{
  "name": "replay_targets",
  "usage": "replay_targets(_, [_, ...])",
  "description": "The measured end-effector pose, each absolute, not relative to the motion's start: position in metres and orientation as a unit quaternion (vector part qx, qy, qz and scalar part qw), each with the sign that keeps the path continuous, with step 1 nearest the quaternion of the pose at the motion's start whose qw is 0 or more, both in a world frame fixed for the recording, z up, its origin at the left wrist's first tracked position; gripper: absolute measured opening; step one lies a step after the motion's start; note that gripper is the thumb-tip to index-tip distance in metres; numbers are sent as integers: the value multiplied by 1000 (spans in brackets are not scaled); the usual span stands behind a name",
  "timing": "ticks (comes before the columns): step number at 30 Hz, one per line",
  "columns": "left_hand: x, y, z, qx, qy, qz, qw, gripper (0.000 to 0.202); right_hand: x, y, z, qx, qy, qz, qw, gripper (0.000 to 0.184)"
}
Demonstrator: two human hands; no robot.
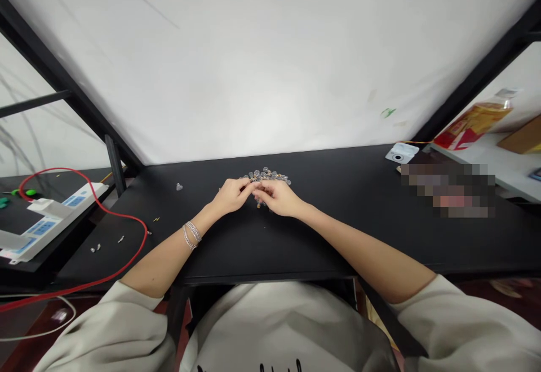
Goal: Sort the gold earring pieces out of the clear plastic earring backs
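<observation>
shirt (291, 321): pale gray, loose, soft folds | left sleeve (118, 321): same gray, wide, stops near the elbow | right sleeve (465, 321): same | black squiggles (298, 365): low on the front | bracelet (191, 234): silver, sparkly, thin bands, left wrist (204, 218)

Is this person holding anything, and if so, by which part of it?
That cannot be told: the left grip and right grip come together at the small clear pieces, hiding whatever may be pinched between them.

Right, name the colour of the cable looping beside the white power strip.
The long cable is red, clearest in the head view.
</observation>
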State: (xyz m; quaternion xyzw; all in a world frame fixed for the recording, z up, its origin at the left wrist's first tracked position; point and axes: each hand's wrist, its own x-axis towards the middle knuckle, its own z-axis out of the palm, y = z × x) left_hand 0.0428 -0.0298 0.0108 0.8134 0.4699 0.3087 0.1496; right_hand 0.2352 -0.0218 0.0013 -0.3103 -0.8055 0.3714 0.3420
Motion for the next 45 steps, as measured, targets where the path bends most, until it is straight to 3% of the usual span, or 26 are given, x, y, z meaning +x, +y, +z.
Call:
replay_targets(9, [44,-28,13,755,502,316,281,62,230,-25,-3,-331,-793,337,386,17])
replay_targets(21, [46,-31,13,776,496,324,216,54,233,-23,1,-351,-800,268,405,15])
replay_targets(45, [41,-25,3,780,479,297,272,43,236,-23,2,-343,-874,137,315,11])
